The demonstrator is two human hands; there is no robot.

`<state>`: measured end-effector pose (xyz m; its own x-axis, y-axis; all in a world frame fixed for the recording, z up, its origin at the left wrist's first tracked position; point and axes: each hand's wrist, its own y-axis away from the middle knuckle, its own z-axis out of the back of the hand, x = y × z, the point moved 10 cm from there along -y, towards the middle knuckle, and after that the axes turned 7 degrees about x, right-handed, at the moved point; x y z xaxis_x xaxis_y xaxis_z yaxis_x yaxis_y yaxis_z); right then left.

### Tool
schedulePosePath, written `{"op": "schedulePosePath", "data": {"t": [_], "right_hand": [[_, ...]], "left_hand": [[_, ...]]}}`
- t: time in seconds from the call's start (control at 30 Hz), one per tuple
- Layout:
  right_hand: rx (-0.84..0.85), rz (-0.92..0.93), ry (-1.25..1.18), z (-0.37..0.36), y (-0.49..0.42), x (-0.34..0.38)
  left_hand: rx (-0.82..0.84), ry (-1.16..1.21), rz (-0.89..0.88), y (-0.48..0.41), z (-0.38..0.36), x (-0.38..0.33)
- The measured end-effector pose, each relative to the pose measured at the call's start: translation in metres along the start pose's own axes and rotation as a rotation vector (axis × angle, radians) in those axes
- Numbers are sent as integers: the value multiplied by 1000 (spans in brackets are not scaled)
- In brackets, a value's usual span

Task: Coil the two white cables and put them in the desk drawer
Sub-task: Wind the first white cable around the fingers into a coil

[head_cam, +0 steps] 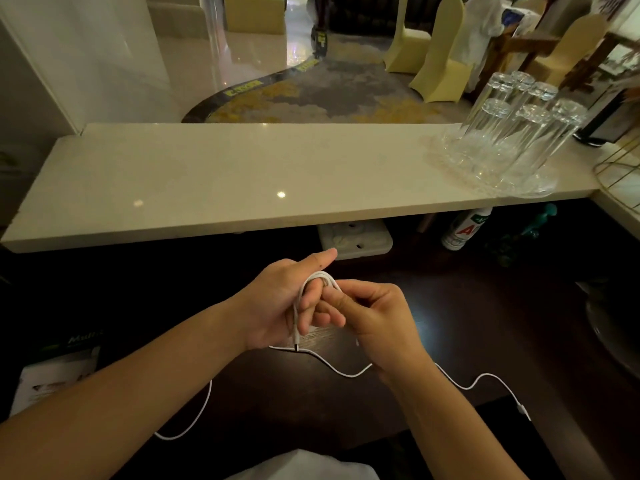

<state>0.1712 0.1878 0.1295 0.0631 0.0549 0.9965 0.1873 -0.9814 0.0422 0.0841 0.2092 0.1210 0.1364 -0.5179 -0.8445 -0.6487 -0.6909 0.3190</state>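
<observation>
Left grip (277,306), a bare hand: index finger stuck out straight, the other fingers curled, with a thin white cable (320,274) looped over them. The small metal-tipped plug end (296,342) hangs below the palm. Right grip (377,320), also a bare hand: fingers curled in and thumb and fingertips pinching the same cable right at the loop, touching the left fingers. Both hold the cable, neither is slack.

The rest of the cable is uncoiled on the dark wooden bench (485,306). A wavy run passes under the right wrist and out to the right, ending near a small white inline connector (521,408). Another white strand (194,420) curves out from under the left forearm at lower left. Cannot tell whether that is the same cable or a second one.

A white booklet (55,375) lies at the left of the bench. A white socket block (355,239) and a white can with green and red print (464,230) sit at the back, under a pale stone ledge (207,174). Clear upturned drinking glasses (512,133) are clustered on the right end of the ledge, with a gold wire basket (616,168) just beside them. Yellow-covered chairs (440,57) stand beyond.
</observation>
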Motion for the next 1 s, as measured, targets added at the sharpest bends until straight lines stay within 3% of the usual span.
{"op": "schedulePosePath", "data": {"t": [0.13, 0.2, 0.27, 0.33, 0.43, 0.53, 0.67, 0.8, 0.93, 1.0], "right_hand": [[-65, 45, 147, 4, -3, 11], [-80, 33, 218, 9, -5, 11], [-93, 23, 273, 18, -8, 13], [-89, 17, 334, 24, -11, 17], [-14, -10, 306, 20, -13, 19], [10, -43, 84, 14, -12, 10], [-97, -4, -2, 3, -8, 2], [-83, -93, -65, 10, -7, -9], [53, -133, 324, 24, -11, -8], [120, -139, 360, 18, -11, -8]], "left_hand": [[-340, 136, -108, 2, 30, 3], [-295, 151, -164, 3, 25, -1], [-196, -138, -254, 4, 11, -18], [-241, -607, -317, 10, 6, -35], [-227, -853, -348, 8, 6, -43], [-359, -891, -470, 11, 9, -51], [-540, -616, -555, 12, 20, -44], [-411, -675, -404, -3, 25, -30], [-115, -833, -189, -10, 14, -23], [-38, -850, -129, -8, 5, -19]]}}
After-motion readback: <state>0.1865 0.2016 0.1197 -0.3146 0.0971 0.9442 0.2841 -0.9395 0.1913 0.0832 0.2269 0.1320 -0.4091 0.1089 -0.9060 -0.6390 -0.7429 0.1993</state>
